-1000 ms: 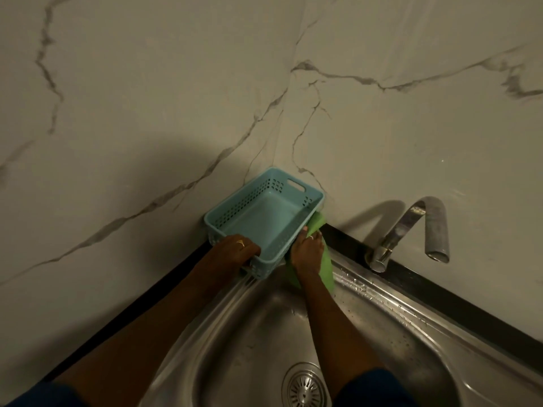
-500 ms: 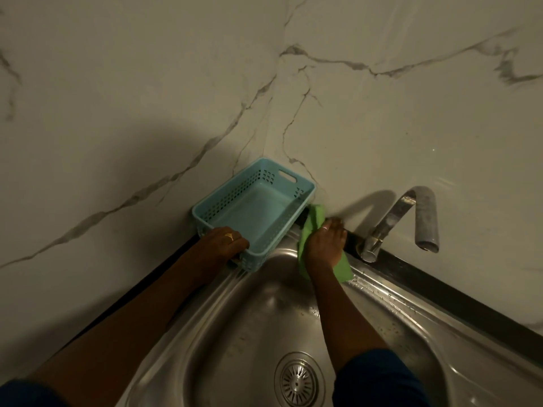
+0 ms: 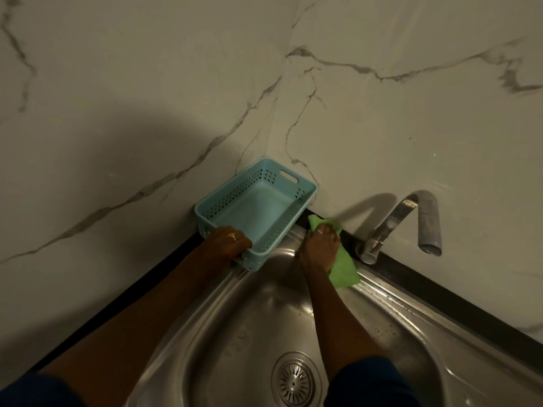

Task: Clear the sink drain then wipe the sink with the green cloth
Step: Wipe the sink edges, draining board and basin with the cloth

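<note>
A steel sink [image 3: 235, 327] fills the lower half of the head view, with its round drain strainer [image 3: 294, 381] bare near the bottom. My right hand [image 3: 320, 248] presses flat on the green cloth [image 3: 342, 267] on the sink's back rim, between the basket and the tap. My left hand [image 3: 227, 245] grips the near corner of an empty light blue plastic basket [image 3: 255, 207] that stands in the corner at the sink's back left.
A steel tap [image 3: 408, 224] rises from the rim just right of the cloth, its spout curving right and down. Veined marble walls meet in a corner behind the basket. A black strip [image 3: 435, 286] runs along the wall foot.
My right hand has slid the green cloth to the right along the back rim, from beside the basket toward the tap. The left hand stays on the basket.
</note>
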